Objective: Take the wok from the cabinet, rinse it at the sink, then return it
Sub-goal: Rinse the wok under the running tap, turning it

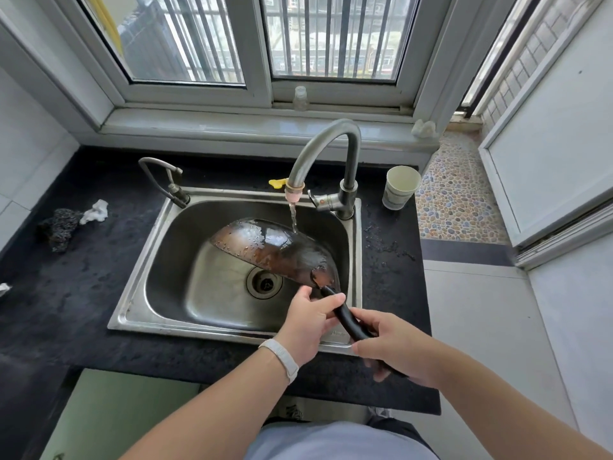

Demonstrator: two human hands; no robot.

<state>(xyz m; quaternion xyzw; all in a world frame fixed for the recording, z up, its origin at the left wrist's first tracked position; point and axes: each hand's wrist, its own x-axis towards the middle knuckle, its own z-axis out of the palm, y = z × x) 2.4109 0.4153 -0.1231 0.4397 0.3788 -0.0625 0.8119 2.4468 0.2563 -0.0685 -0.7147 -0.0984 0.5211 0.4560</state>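
Observation:
The dark, rust-brown wok [275, 245] is tilted on its side inside the steel sink [166, 260], its wet underside facing me. Water runs from the tall faucet [328, 144] onto the wok's upper edge. Its black handle [348, 318] points toward me over the sink's front rim. My left hand [308, 322] grips the handle close to the bowl. My right hand [394, 346] grips the handle's near end.
A paper cup [399, 187] stands on the black counter [66, 293] right of the faucet. A dark scrubber [59, 229] and a crumpled white tissue [96, 211] lie at the left. A small second tap [166, 180] stands at the sink's back left corner. The drain [264, 282] sits under the wok.

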